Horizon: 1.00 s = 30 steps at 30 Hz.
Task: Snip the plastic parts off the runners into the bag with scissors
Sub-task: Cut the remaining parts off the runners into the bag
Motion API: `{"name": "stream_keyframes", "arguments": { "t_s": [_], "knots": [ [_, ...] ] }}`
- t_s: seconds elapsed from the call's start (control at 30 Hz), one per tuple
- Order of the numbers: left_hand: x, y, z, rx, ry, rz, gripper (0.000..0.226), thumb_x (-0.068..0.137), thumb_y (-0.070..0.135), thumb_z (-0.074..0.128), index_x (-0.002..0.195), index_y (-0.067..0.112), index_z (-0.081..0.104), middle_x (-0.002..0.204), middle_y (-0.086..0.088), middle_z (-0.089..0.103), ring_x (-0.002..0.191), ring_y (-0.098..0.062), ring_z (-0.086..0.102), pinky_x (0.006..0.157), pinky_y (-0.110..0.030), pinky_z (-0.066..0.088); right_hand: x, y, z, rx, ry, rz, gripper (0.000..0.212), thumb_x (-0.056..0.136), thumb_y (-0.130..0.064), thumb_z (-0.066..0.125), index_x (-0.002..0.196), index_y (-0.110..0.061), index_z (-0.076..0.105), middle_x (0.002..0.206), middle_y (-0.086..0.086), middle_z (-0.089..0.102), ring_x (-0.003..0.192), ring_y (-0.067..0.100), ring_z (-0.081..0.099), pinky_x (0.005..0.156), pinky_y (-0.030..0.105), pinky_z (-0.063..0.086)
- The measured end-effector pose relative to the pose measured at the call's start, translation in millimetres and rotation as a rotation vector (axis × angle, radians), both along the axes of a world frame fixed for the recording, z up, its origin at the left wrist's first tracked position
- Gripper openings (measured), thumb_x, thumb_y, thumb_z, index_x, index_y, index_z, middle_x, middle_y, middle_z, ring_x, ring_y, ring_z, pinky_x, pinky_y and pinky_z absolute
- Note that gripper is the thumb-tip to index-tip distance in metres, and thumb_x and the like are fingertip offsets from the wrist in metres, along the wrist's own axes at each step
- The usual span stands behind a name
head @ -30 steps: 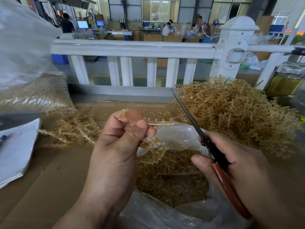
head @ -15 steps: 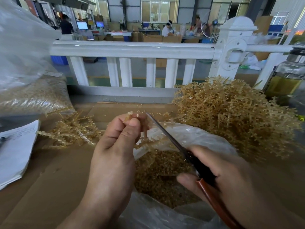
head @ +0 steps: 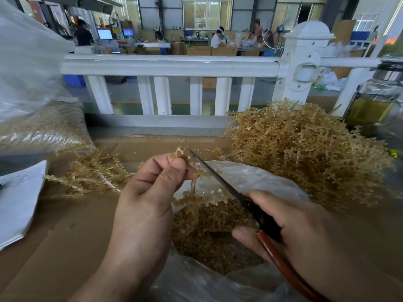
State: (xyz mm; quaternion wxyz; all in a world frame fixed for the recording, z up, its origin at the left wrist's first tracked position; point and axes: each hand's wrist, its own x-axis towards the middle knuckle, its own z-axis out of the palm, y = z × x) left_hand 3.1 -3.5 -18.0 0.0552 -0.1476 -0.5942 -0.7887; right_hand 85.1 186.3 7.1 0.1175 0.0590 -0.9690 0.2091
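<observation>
Through the head camera, your left hand [head: 150, 192] pinches a runner [head: 193, 190] between the thumb and curled fingers and holds it up over the mouth of the clear plastic bag [head: 250, 179]. The runner's lower branches hang down toward the loose heap of cut parts [head: 209, 234] inside the bag. Your right hand [head: 301, 232] grips the scissors [head: 220, 182], with fingers wrapped round the black and reddish-brown handles. The blades show as one thin dark line that slants up and to the left. They cross the runner just beside your left fingertips, and the tip is close to the runner's top end.

The bag sits on brown cardboard [head: 76, 225] directly in front of you. A big tangled pile of uncut runners [head: 305, 153] lies to the right of it, and a smaller scatter of stripped runners [head: 93, 173] to the left. Farther left are a large filled plastic sack [head: 39, 127] and a sheet of paper [head: 19, 199]. A white railing [head: 170, 64] runs across behind the work, and a glass jar [head: 375, 99] stands at the far right
</observation>
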Motion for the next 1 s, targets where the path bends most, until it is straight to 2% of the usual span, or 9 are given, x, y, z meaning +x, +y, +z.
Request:
{"name": "stream_keyframes", "arguments": {
  "t_s": [0.1,0.23,0.37,0.57,0.67,0.77,0.87,1.0],
  "knots": [
    [-2.8,0.6,-1.5,0.053,-0.036,-0.051,0.020,0.091,0.034,0.064,0.075,0.024,0.073,0.085,0.002,0.069,0.087,-0.009,0.065,0.092,-0.031,0.041,0.7,-0.8,2.1,0.043,0.005,-0.017,0.053,0.080,-0.082,0.037,0.116,-0.047,0.051,0.070,-0.030,0.054,0.064,-0.007,0.057,0.049,0.008,0.037],
    [-6.5,1.6,-3.4,0.098,-0.050,-0.076,0.019,0.090,0.032,0.064,0.076,0.024,0.075,0.084,0.002,0.069,0.086,-0.010,0.066,0.095,-0.033,0.043,1.5,-0.7,2.3,0.063,0.043,-0.027,0.056,0.079,-0.084,0.035,0.112,-0.043,0.054,0.074,-0.025,0.057,0.061,-0.003,0.056,0.050,0.015,0.044],
    [-6.7,2.3,-4.1,0.086,-0.048,-0.049,0.020,0.091,0.034,0.064,0.076,0.024,0.075,0.086,0.001,0.070,0.090,-0.012,0.067,0.096,-0.032,0.044,1.4,-1.6,1.4,0.061,0.049,-0.015,0.056,0.080,-0.086,0.031,0.113,-0.045,0.050,0.077,-0.027,0.054,0.065,-0.005,0.054,0.056,0.011,0.036],
    [-7.7,2.3,-2.9,0.133,-0.076,-0.037,0.017,0.088,0.031,0.065,0.075,0.025,0.074,0.083,0.002,0.066,0.084,-0.009,0.062,0.099,-0.037,0.046,-0.4,-1.2,1.2,0.053,0.058,0.023,0.062,0.080,-0.085,0.034,0.123,-0.043,0.051,0.081,-0.036,0.049,0.066,-0.013,0.052,0.059,0.004,0.036],
    [-8.0,1.5,-2.9,0.121,-0.079,-0.032,0.016,0.087,0.034,0.066,0.077,0.025,0.074,0.084,0.000,0.066,0.084,-0.011,0.062,0.096,-0.036,0.047,-0.4,-1.2,3.2,0.058,0.056,0.025,0.058,0.080,-0.082,0.038,0.117,-0.041,0.055,0.081,-0.034,0.052,0.063,-0.009,0.054,0.053,0.001,0.034],
    [-7.1,0.9,-3.4,0.079,-0.071,-0.029,0.018,0.088,0.038,0.066,0.077,0.025,0.074,0.086,0.000,0.068,0.088,-0.012,0.064,0.097,-0.041,0.047,-0.7,1.2,3.0,0.055,0.082,0.041,0.054,0.080,-0.080,0.043,0.115,-0.040,0.058,0.079,-0.027,0.059,0.065,-0.003,0.056,0.053,0.009,0.042],
    [-5.9,1.6,-2.9,0.072,-0.032,-0.025,0.020,0.089,0.037,0.066,0.075,0.025,0.074,0.085,0.002,0.068,0.087,-0.011,0.064,0.093,-0.034,0.044,-1.1,2.6,0.7,0.055,0.110,0.058,0.052,0.081,-0.078,0.044,0.116,-0.041,0.056,0.075,-0.025,0.057,0.063,-0.003,0.056,0.050,0.021,0.049],
    [-4.0,2.7,-1.9,0.081,0.001,-0.035,0.020,0.088,0.037,0.067,0.072,0.026,0.073,0.085,0.004,0.069,0.089,-0.010,0.065,0.095,-0.032,0.041,-0.2,2.7,1.4,0.041,0.152,0.066,0.051,0.082,-0.076,0.045,0.118,-0.041,0.057,0.077,-0.027,0.057,0.063,-0.001,0.058,0.049,0.024,0.051]
  ]
}}
